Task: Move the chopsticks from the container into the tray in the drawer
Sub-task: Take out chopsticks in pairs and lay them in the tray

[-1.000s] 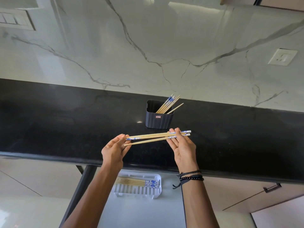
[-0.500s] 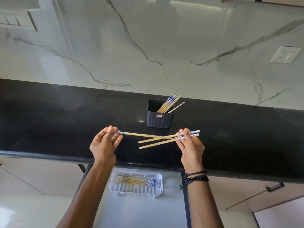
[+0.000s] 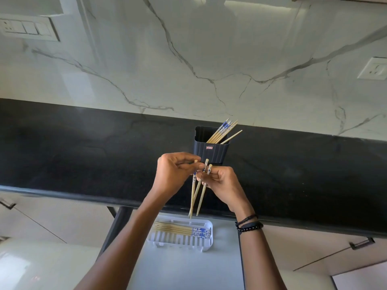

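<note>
Over the near edge of the glossy black stone countertop (image 3: 83,160), beneath the white grey-veined marble wall (image 3: 188,59), your left hand (image 3: 176,172) and right hand (image 3: 222,181) pinch three bamboo chopsticks with blue-patterned tops (image 3: 198,193), tips down above the white slotted plastic tray (image 3: 207,243) in the open pale drawer (image 3: 184,268), near the dark ribbed plastic container (image 3: 210,150).

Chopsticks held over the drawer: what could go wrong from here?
1. The three held chopsticks hang nearly upright, pinched only at their blue ends by the left hand and right hand. One could slip and drop point-first, missing the tray.
2. The chopsticks in the tray lie flat, blue ends to the right. The held ones may land crossed over them.
</note>
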